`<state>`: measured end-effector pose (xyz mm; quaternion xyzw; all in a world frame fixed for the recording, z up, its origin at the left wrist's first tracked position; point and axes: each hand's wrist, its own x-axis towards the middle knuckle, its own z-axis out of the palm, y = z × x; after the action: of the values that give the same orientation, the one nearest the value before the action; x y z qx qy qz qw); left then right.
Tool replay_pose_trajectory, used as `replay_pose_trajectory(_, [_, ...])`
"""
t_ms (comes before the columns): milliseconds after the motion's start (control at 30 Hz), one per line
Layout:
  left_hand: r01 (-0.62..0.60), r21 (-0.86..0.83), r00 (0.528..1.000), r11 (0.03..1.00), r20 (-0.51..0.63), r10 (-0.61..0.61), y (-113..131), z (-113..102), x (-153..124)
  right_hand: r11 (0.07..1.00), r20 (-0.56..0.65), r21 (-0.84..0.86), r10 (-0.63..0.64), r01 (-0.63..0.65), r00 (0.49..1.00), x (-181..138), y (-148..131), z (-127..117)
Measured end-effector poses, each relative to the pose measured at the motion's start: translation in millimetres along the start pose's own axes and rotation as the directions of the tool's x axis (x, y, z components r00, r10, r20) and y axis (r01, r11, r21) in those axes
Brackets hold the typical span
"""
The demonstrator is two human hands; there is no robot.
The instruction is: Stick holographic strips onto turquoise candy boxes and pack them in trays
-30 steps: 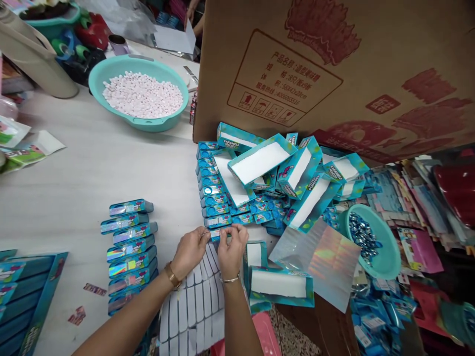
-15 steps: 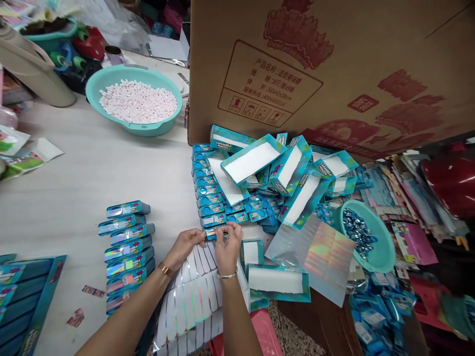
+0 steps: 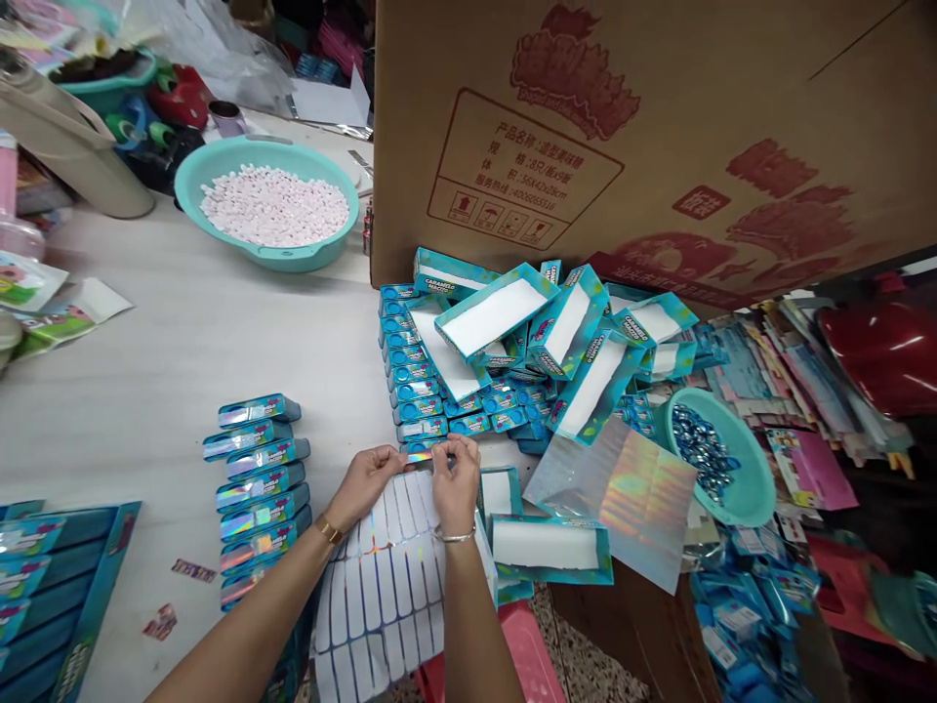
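With fingertips pinched, my left hand and my right hand grip the two ends of a small shiny holographic sticker. It lies over the front small blue box of a packed block of small blue boxes; whether it is fully stuck down I cannot tell. Under my wrists hangs a sheet of holographic stickers, cut into narrow strips. Left of my left forearm stands a column of small blue boxes, several bearing shiny strips on top.
Open blue display trays lie piled before a large cardboard carton. A teal basin holds white candies at the back. At right are a clear iridescent sheet and a teal bowl of blue-wrapped sweets. A filled tray sits front left.
Both hands stay at the front box, with slight finger movement. The sticker between them shows brighter rainbow glare, while the sticker sheet's glare has faded. The view has shifted slightly.
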<state>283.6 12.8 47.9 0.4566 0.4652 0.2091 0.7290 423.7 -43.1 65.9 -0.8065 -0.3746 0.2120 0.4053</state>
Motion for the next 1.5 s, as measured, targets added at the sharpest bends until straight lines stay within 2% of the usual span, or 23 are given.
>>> replay_pose_trajectory(267, [-0.048,0.072,0.999,0.996,-0.008,0.049,0.8,-5.2,5.0,0.998,-0.057,-0.042,-0.039,0.037,0.998,-1.9,-0.9,7.2])
replay_pose_trajectory(367, [-0.049,0.052,0.999,0.997,-0.004,0.049,-0.8,-5.4,8.6,0.994,-0.079,-0.088,-0.071,0.064,0.994,-2.5,2.7,11.6])
replay_pose_trajectory(467, [0.018,-0.044,0.999,0.999,0.030,-0.017,-4.9,-5.4,11.4,0.987,-0.103,-0.125,-0.110,0.097,0.989,-4.7,6.6,15.4])
replay_pose_trajectory(567, [0.187,-0.186,0.982,0.965,0.073,-0.176,-12.4,-4.3,15.1,0.990,-0.134,-0.108,-0.107,0.092,0.985,-7.2,8.7,18.4])
replay_pose_trajectory(633, [0.281,-0.266,0.959,0.922,0.053,-0.277,-18.0,-2.3,18.8,0.991,-0.161,-0.103,-0.098,0.083,0.982,-7.7,9.4,20.6])
replay_pose_trajectory(700, [0.323,-0.319,0.941,0.891,0.006,-0.339,-22.0,0.4,21.6,0.990,-0.177,-0.113,-0.107,0.088,0.978,-6.9,9.7,21.5])
replay_pose_trajectory(800, [0.343,-0.301,0.926,0.890,-0.047,-0.374,-22.0,4.0,16.5,0.994,-0.158,-0.054,-0.102,0.095,0.982,-6.7,8.9,13.7])
replay_pose_trajectory(900, [0.285,-0.158,0.954,0.946,-0.049,-0.295,-13.0,3.8,-6.3,0.995,-0.135,0.046,-0.082,0.089,0.987,-13.9,4.1,-12.0])
replay_pose_trajectory(967, [0.221,-0.087,0.975,0.971,0.041,-0.218,-1.7,1.0,-28.0,0.991,-0.039,0.066,-0.112,0.114,0.993,-22.7,-1.3,-36.2])
replay_pose_trajectory(1033, [0.180,-0.071,0.971,0.981,0.171,-0.166,12.5,-3.3,-48.6,0.986,0.207,0.074,-0.159,0.147,0.965,-32.4,-7.8,-59.8])
replay_pose_trajectory(1067, [0.165,-0.069,0.962,0.984,0.232,-0.145,19.7,-5.7,-57.0,0.986,0.360,0.086,-0.166,0.145,0.918,-36.8,-11.0,-69.8])
replay_pose_trajectory(1133, [0.127,-0.043,0.943,0.991,0.316,-0.107,32.6,-10.2,-68.8,0.992,0.607,0.109,-0.122,0.070,0.785,-44.2,-17.6,-84.8])
replay_pose_trajectory(1200, [0.134,-0.008,0.915,0.991,0.385,-0.121,41.6,-13.2,-75.5,0.990,0.724,0.121,-0.042,-0.066,0.689,-49.5,-25.0,-94.3])
replay_pose_trajectory(1233, [0.167,-0.001,0.885,0.986,0.441,-0.150,44.6,-13.9,-77.8,0.984,0.744,0.128,-0.014,-0.122,0.668,-51.4,-29.4,-97.8])
replay_pose_trajectory(1300, [0.285,-0.007,0.780,0.959,0.583,-0.227,48.5,-13.8,-82.1,0.981,0.733,0.139,-0.010,-0.134,0.680,-54.2,-39.9,-104.1])
replay_pose_trajectory(1367, [0.389,-0.027,0.680,0.921,0.683,-0.267,51.4,-11.9,-86.9,0.994,0.691,0.114,-0.078,-0.001,0.719,-56.3,-51.8,-110.1])
replay_pose_trajectory(1400, [0.414,-0.042,0.663,0.909,0.698,-0.270,52.9,-10.6,-89.5,0.992,0.667,0.081,-0.129,0.100,0.734,-57.4,-57.4,-112.8])
replay_pose_trajectory(1500, [0.449,-0.116,0.683,0.886,0.684,-0.256,57.8,-7.5,-96.2,0.906,0.611,-0.051,-0.304,0.419,0.731,-61.8,-70.1,-118.9])
